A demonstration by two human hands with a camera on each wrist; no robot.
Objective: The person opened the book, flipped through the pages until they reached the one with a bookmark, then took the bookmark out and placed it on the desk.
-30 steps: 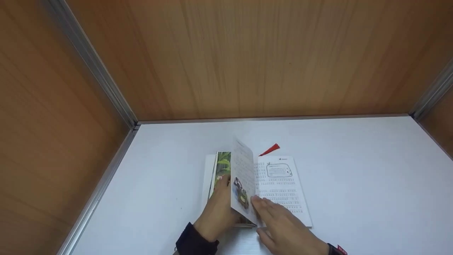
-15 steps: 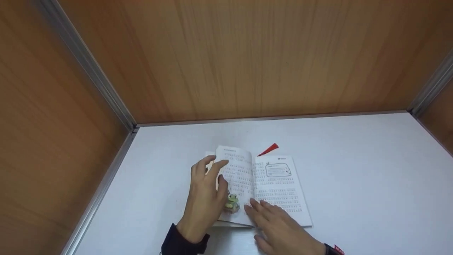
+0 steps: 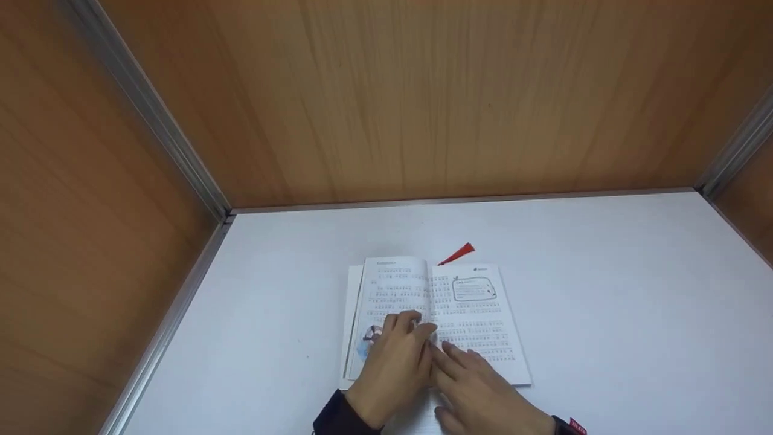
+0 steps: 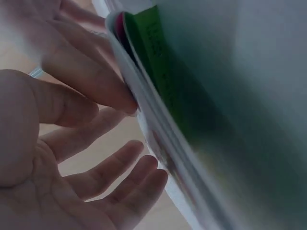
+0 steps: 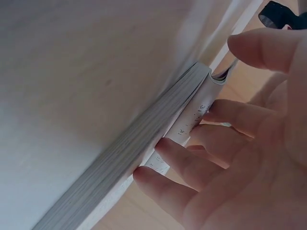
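The book (image 3: 432,317) lies open on the white table (image 3: 604,302), near its front edge. Both hands rest on the lower part of the pages, close to the middle fold, probably to keep the pages flat so they do not spring up. The left hand (image 3: 395,356) presses the left page with fingers straight and close together. The right hand (image 3: 477,383) lies flat on the right page with fingers a little spread; neither hand grasps anything. Farther back, a red tassel (image 3: 460,254) comes out from the top of the book. Behind the table stands a wooden wall (image 3: 423,96).

Both hands (image 3: 435,368) flat, fingers (image 3: 416,326) straight
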